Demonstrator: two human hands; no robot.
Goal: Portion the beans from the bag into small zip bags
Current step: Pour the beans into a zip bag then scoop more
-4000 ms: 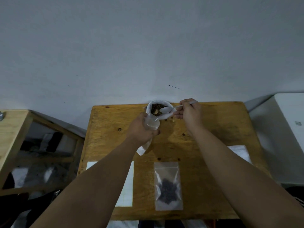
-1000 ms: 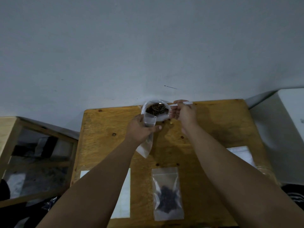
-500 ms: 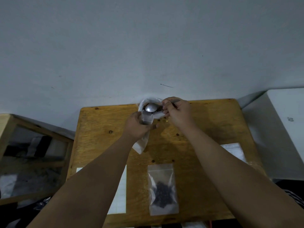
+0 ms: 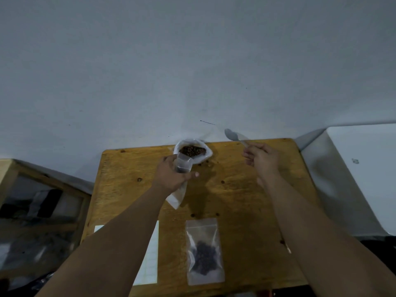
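While my left grip (image 4: 171, 174) curls round the small clear plastic zip bag (image 4: 182, 167), holding its mouth open just this side of the white crumpled bag of dark beans (image 4: 194, 151) at the far edge of the yellow wooden desk (image 4: 246, 200), my right grip (image 4: 260, 158) pinches the handle of the grey metal spoon (image 4: 232, 135), lifted off to the right and well apart from both bags. Its bowl looks empty to me, so I judge the next scoop is due. To do it well I would dip the spoon shallow into the beans, take a modest load, carry it level and low, and tip it only once the bowl sits inside the held bag's mouth; a few loose beans (image 4: 206, 165) on the desk beside the big bag show what spilling costs. One flat clear zip bag with dark beans (image 4: 204, 251) lies near the front edge, so I would match that portion
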